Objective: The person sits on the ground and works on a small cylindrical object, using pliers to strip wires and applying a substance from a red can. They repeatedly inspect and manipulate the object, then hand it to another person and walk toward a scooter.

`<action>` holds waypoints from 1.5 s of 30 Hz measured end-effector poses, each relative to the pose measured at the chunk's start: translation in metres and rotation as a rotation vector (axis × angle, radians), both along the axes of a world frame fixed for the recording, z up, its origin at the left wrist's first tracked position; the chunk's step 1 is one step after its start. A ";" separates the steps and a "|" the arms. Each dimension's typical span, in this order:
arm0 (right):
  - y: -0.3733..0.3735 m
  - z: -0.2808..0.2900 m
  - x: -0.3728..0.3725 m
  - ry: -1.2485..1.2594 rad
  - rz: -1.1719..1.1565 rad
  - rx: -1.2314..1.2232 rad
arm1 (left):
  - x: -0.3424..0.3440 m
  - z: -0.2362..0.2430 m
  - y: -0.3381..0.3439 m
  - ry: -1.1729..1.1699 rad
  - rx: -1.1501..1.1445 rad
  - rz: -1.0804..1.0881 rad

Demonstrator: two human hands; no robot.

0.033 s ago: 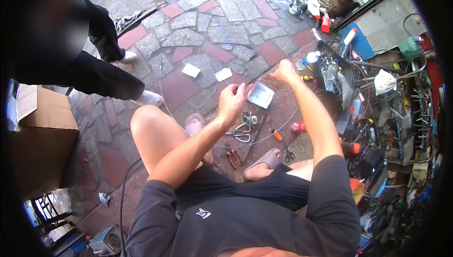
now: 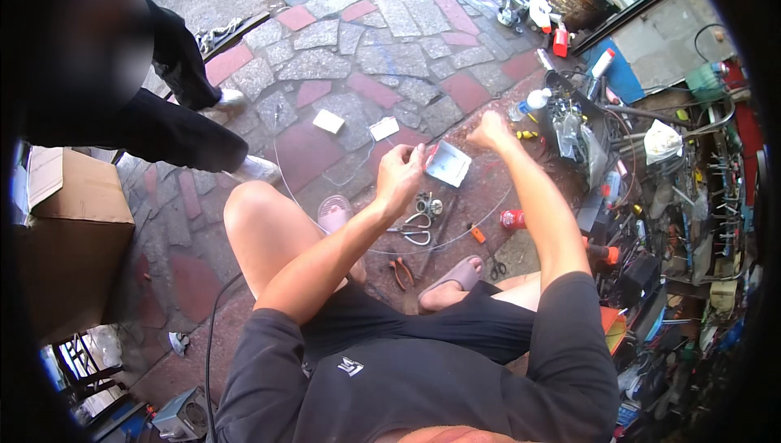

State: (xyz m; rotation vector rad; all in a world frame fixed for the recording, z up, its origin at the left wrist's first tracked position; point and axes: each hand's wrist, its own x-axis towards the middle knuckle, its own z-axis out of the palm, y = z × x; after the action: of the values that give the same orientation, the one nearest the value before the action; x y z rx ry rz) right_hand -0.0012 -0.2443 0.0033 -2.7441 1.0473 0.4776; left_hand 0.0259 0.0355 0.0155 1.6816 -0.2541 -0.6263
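Note:
My left hand [image 2: 399,174] is closed in a pinch beside an open white box [image 2: 448,164] with a red edge. What sits between its fingertips is too small to make out. Further right, my right hand [image 2: 490,130] is curled into a fist with its contents hidden. A thin pale cable [image 2: 286,187] curves in a wide loop under my forearms, from the left paving round towards the right arm. Below the box lie scissors [image 2: 418,236] with pale handles, and nearer to me pliers [image 2: 402,273] with orange grips.
Two small white blocks [image 2: 328,122] lie beyond my left hand. A red can [image 2: 513,219], an orange tool [image 2: 477,234] and dark scissors [image 2: 496,267] are near my right arm. Cluttered tools and parts [image 2: 691,223] fill the right side. A person's legs [image 2: 163,130] and a cardboard box [image 2: 77,231] are left.

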 end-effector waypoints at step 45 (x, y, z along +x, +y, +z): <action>0.281 0.114 0.098 -0.803 -0.077 1.406 | -0.004 -0.055 0.005 0.594 -0.597 0.181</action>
State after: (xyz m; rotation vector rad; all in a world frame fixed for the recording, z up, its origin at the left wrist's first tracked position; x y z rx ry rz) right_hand 0.0971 0.0365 0.1172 -1.3611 0.3106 -0.0047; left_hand 0.0219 0.0400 -0.0391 0.8847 0.1331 -0.7886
